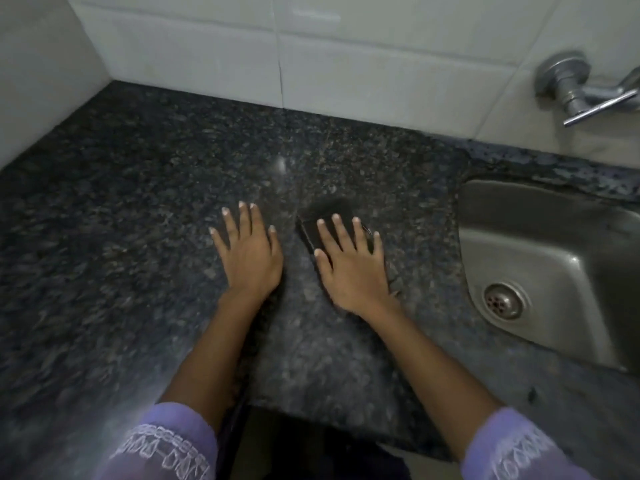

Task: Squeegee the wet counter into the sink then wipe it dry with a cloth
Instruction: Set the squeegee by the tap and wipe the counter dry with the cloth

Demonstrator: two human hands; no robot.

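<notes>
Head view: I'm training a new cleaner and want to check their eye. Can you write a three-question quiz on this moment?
1. True or false: the right hand lies flat with straight fingers on a dark object on the counter.
2. Where is the sink? A) left of both hands B) right of both hands C) between them
3. Fill in: the left hand rests on the bare ____.

Key: 1 true; 2 B; 3 counter. The dark object is too blurred to identify.
</notes>
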